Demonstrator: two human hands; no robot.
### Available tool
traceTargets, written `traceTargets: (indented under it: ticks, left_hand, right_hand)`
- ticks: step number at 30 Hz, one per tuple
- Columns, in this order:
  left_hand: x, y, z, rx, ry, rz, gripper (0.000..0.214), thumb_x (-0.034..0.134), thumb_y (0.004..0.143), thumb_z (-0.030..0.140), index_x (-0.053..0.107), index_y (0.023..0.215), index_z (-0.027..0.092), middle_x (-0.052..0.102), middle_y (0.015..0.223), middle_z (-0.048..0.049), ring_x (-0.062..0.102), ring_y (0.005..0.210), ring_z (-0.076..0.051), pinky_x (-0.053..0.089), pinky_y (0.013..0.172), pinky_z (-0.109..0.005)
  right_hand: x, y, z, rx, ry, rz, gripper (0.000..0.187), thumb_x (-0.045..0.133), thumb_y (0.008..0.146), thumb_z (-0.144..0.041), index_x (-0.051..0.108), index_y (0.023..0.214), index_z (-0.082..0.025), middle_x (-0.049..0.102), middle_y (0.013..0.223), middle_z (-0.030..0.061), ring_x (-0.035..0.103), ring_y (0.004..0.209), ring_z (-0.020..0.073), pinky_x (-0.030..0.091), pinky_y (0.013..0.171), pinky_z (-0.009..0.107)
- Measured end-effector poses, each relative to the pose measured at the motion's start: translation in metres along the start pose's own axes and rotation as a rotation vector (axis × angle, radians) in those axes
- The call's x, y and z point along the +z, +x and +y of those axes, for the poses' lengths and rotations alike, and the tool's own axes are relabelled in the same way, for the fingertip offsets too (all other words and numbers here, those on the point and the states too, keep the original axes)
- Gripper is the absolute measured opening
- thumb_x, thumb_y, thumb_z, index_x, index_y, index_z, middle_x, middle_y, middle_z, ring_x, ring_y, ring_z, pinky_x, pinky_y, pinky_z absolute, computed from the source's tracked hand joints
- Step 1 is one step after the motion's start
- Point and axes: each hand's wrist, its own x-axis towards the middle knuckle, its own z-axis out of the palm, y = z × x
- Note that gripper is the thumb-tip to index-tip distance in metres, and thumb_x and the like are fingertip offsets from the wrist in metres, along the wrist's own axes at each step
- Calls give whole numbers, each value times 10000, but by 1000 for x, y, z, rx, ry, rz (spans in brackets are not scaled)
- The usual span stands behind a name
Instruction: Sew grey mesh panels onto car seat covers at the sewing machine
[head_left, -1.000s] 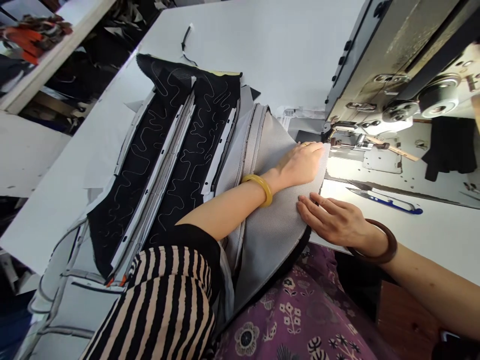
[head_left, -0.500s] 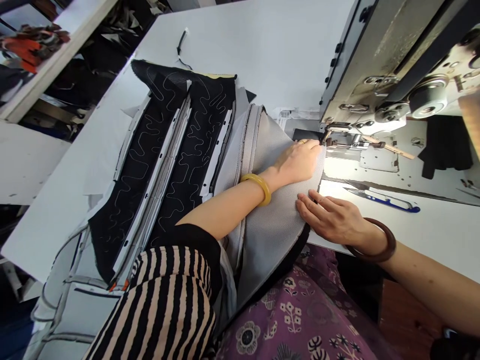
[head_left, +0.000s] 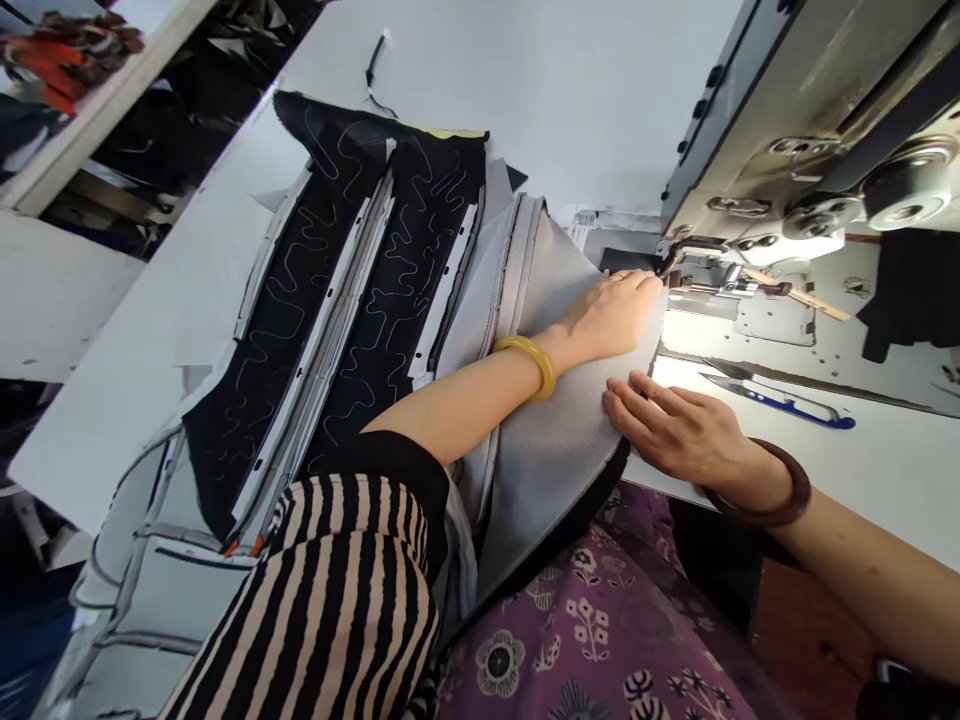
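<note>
Where the sewing machine [head_left: 810, 120] overhangs the white tabletop [head_left: 600, 80], the following items are recorded.

Item: one grey mesh panel [head_left: 562, 420], lying partly on the tabletop and partly over the person's lap, its far corner just beside the presser foot [head_left: 671, 262]; whether any of it lies under the foot cannot be told. Black material [head_left: 604, 495] shows along its lower edge.

Item: left hand [head_left: 619, 310], laid over the panel near the foot, fingers close together; thumb hidden, so any pinch cannot be told.

Item: right hand [head_left: 686, 435], at the panel's near edge, fingers slightly apart with tips on the mesh; thumb likewise hidden, hold uncertain.

Item: blue-handled snips [head_left: 787, 400], lying on the tabletop beyond the right hand.

Item: black stitched piece [head_left: 270, 330] with pale wandering lines, left of the panel.

Handling notes, by judgement: the left hand should press flat and steer lightly, without dragging the mesh, fingertips clear of the needle area. The right hand does best keeping the edges even and smoothing folds before they reach the foot. The weight over the lap probably wants slack, lest it pull the edge askew.
</note>
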Motion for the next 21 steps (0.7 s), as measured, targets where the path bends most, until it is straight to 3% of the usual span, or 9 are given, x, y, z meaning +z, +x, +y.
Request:
traceTargets:
  ticks: [3, 5, 8, 10, 13, 16, 19, 21]
  left_hand:
    - [-5, -7, 3, 29, 55, 19, 358, 282, 946, 141, 578, 1147, 118, 529, 1368, -137, 468, 1269, -237, 379, 1075, -380]
    - [-10, -20, 8, 48, 105, 12, 352, 305, 980, 270, 608, 1098, 134, 515, 1367, -142, 418, 1303, -256, 384, 1072, -389]
    - [-20, -46, 20, -3, 108, -72, 439, 429, 943, 500, 618, 1060, 122, 570, 1205, -163, 542, 1123, -287, 481, 875, -396]
    - [-25, -60, 30, -74, 85, -150, 539, 500, 896, 543, 562, 1174, 85, 582, 1156, -170, 604, 1010, -289, 491, 774, -385]
    - [-28, -75, 47, -145, 76, -231, 599, 535, 870, 411, 447, 1311, 16, 602, 1132, -197, 630, 995, -298, 488, 765, -366]
    - [-31, -88, 59, -162, 80, -336, 617, 540, 784, 221, 414, 1348, 6, 608, 1161, -217, 637, 1001, -295, 482, 763, -343]
    - [-45, -103, 56, -144, 18, -480, 828, 554, 716, 161, 264, 1484, 53, 629, 1188, -188, 641, 970, -266, 474, 731, -306]
    - [-64, -105, 44, -140, -80, -506, 856, 520, 719, 134, 235, 1526, 128, 678, 1106, -109, 637, 894, -214, 458, 701, -272]
  right_hand:
    - [0, 0, 2, 14, 7, -24, 204, 492, 900, -95, 678, 983, -96, 694, 1086, 102, 601, 1004, 193, 505, 769, 266]
    - [-4, -4, -4, 39, 27, -45, 196, 489, 907, -108, 681, 943, -97, 688, 1063, 109, 596, 1007, 202, 513, 809, 284]
    - [-15, -14, -29, 86, 87, -29, 210, 517, 932, -212, 685, 886, -95, 678, 956, 114, 596, 1026, 219, 516, 866, 301]
    - [-20, -21, -52, 97, 154, 0, 242, 527, 940, -274, 691, 942, -96, 671, 981, 110, 592, 1072, 228, 514, 899, 315]
    - [-19, -27, -84, 100, 195, -20, 248, 510, 930, -191, 671, 1107, -130, 648, 1137, 96, 570, 1152, 231, 501, 946, 353]
    - [-12, -23, -105, 138, 169, -59, 317, 478, 894, -84, 659, 1141, -168, 635, 1167, 98, 568, 1164, 234, 493, 957, 389]
    - [-9, -7, -113, 214, 170, -59, 305, 486, 888, -100, 654, 1135, -159, 645, 1149, 138, 585, 1142, 258, 508, 922, 411]
    - [-13, 8, -113, 289, 189, -69, 299, 491, 884, -121, 650, 1136, -141, 662, 1142, 150, 609, 1110, 264, 534, 870, 385]
